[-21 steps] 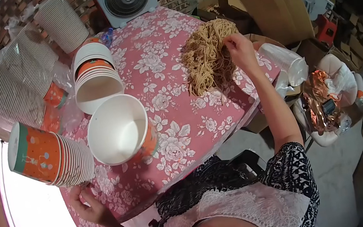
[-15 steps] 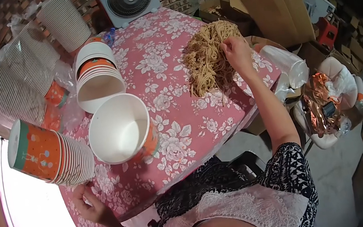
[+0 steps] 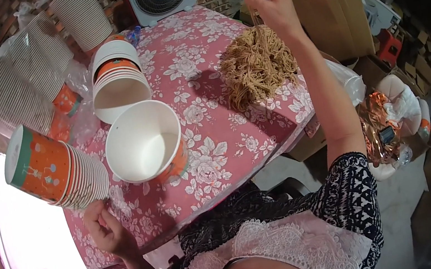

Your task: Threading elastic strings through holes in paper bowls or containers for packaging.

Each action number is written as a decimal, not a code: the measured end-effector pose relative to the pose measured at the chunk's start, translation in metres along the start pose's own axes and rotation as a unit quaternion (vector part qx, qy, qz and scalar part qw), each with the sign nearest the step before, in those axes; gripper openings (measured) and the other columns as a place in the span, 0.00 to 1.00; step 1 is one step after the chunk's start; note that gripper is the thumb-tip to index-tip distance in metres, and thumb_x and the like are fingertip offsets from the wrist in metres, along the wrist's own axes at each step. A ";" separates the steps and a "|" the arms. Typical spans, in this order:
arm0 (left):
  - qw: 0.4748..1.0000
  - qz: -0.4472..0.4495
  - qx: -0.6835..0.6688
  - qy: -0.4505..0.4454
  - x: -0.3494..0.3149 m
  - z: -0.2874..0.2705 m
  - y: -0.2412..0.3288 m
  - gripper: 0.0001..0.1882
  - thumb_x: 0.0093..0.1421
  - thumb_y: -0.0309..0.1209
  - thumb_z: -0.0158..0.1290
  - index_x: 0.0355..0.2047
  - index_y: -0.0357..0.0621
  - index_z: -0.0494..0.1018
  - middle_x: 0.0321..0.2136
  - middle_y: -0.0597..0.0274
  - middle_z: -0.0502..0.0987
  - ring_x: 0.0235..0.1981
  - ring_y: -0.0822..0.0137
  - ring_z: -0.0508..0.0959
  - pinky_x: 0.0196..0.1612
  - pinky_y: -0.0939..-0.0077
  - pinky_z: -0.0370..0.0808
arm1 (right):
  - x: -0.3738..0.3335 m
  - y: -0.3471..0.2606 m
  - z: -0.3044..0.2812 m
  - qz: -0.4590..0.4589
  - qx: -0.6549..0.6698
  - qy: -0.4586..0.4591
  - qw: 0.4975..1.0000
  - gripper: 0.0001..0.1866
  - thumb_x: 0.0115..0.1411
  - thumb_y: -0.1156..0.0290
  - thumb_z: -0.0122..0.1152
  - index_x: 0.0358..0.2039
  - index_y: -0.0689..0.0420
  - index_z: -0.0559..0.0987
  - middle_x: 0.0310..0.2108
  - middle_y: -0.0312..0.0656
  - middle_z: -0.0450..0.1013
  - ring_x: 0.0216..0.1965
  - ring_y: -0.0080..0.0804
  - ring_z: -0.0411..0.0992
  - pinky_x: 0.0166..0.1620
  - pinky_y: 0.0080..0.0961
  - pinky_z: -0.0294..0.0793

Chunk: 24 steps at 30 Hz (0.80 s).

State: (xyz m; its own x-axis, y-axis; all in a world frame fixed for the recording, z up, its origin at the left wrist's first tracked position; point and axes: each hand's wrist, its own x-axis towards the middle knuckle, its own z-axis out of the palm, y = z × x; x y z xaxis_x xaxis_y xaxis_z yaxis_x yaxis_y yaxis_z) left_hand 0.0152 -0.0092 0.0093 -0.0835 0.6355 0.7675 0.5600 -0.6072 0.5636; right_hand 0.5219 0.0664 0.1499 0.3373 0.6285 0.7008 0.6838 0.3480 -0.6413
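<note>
Head view: pinching tan strands (image 3: pixel 256 17) in the right hand (image 3: pixel 277 12), trailing down to the tangled bundle (image 3: pixel 257 71) on the bench (image 3: pixel 236 159) below that hand. Curling the left hand (image 3: pixel 108 230) beside the orange cup stack (image 3: pixel 60 167); cannot tell whether gripping anything. Showing an open white-lined tub (image 3: pixel 140 138) beyond it, rightward.

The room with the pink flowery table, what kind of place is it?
It's probably a small workroom or storeroom. You can tell from the stacked paper tubs, the heap of tan strands on the table, and the cardboard box behind.
</note>
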 end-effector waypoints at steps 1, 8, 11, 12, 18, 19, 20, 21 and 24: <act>1.000 0.005 -0.022 0.004 0.003 0.004 0.007 0.08 0.61 0.14 0.44 0.38 0.31 0.72 0.38 0.55 0.75 0.41 0.65 0.75 0.47 0.75 0.73 | 0.002 -0.007 0.002 -0.023 0.083 -0.016 0.996 0.10 0.58 0.66 0.61 0.28 0.61 0.80 0.21 0.34 0.72 0.27 0.18 0.68 0.33 0.22 0.67; 0.990 0.047 -0.115 -0.064 0.046 0.016 0.061 0.08 0.59 0.12 0.47 0.36 0.32 0.72 0.36 0.51 0.74 0.39 0.62 0.75 0.45 0.72 0.72 | 0.002 -0.032 0.026 0.063 0.130 -0.246 0.958 0.07 0.62 0.70 0.60 0.28 0.59 0.81 0.23 0.31 0.74 0.24 0.14 0.65 0.28 0.16 0.63; 0.970 0.137 -0.140 -0.147 0.075 0.028 0.082 0.07 0.60 0.16 0.48 0.38 0.33 0.72 0.36 0.50 0.76 0.39 0.60 0.76 0.43 0.71 0.72 | -0.014 -0.038 0.028 0.112 0.224 -0.285 0.925 0.08 0.62 0.69 0.60 0.29 0.59 0.81 0.23 0.33 0.75 0.24 0.15 0.66 0.29 0.16 0.64; 0.960 0.169 -0.153 -0.161 0.084 0.036 0.089 0.07 0.59 0.17 0.51 0.39 0.33 0.73 0.34 0.51 0.77 0.37 0.59 0.78 0.42 0.71 0.73 | -0.020 -0.042 0.030 0.137 0.236 -0.293 0.916 0.08 0.62 0.69 0.60 0.29 0.59 0.81 0.23 0.34 0.75 0.24 0.16 0.67 0.29 0.16 0.65; 0.903 -0.015 -0.245 -0.351 0.098 0.090 0.145 0.05 0.60 0.23 0.51 0.35 0.33 0.74 0.29 0.55 0.76 0.26 0.72 0.76 0.28 0.76 0.72 | -0.063 -0.059 0.041 0.202 0.295 -0.310 0.881 0.07 0.60 0.70 0.64 0.28 0.60 0.82 0.23 0.34 0.75 0.24 0.17 0.68 0.29 0.16 0.67; 0.904 -0.013 -0.244 -0.351 0.102 0.099 0.154 0.05 0.60 0.23 0.51 0.35 0.33 0.74 0.29 0.55 0.76 0.26 0.72 0.76 0.28 0.76 0.72 | -0.070 -0.061 0.043 0.201 0.308 -0.298 0.881 0.08 0.60 0.69 0.64 0.27 0.60 0.81 0.23 0.34 0.75 0.24 0.17 0.68 0.29 0.16 0.67; 0.894 -0.049 -0.231 -0.381 0.107 0.106 0.162 0.07 0.63 0.24 0.49 0.37 0.32 0.74 0.27 0.58 0.76 0.22 0.75 0.74 0.24 0.80 0.70 | -0.075 -0.065 0.042 0.200 0.310 -0.297 0.881 0.08 0.60 0.69 0.64 0.27 0.60 0.81 0.23 0.34 0.75 0.24 0.17 0.68 0.29 0.16 0.67; 0.881 -0.086 -0.219 -0.411 0.110 0.113 0.168 0.09 0.65 0.25 0.47 0.39 0.32 0.74 0.26 0.60 0.76 0.18 0.78 0.72 0.20 0.83 0.69 | -0.079 -0.068 0.039 0.194 0.318 -0.300 0.878 0.08 0.60 0.69 0.64 0.27 0.61 0.81 0.23 0.33 0.75 0.24 0.17 0.69 0.30 0.16 0.67; 0.836 -0.167 -0.239 -0.464 0.117 0.130 0.170 0.11 0.66 0.27 0.46 0.38 0.31 0.74 0.19 0.62 0.74 0.15 0.79 0.71 0.14 0.85 0.64 | -0.091 -0.066 0.035 0.174 0.329 -0.300 0.879 0.07 0.59 0.72 0.64 0.27 0.61 0.83 0.22 0.32 0.75 0.23 0.14 0.68 0.27 0.14 0.65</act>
State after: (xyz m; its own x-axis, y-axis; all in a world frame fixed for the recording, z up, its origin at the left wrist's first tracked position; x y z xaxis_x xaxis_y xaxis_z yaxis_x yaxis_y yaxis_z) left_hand 0.2082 0.0239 0.1549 0.6310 0.7693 0.1001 0.2214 -0.3022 0.9272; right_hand 0.4237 0.0103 0.1177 -0.0838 0.9613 0.2626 0.0185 0.2650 -0.9641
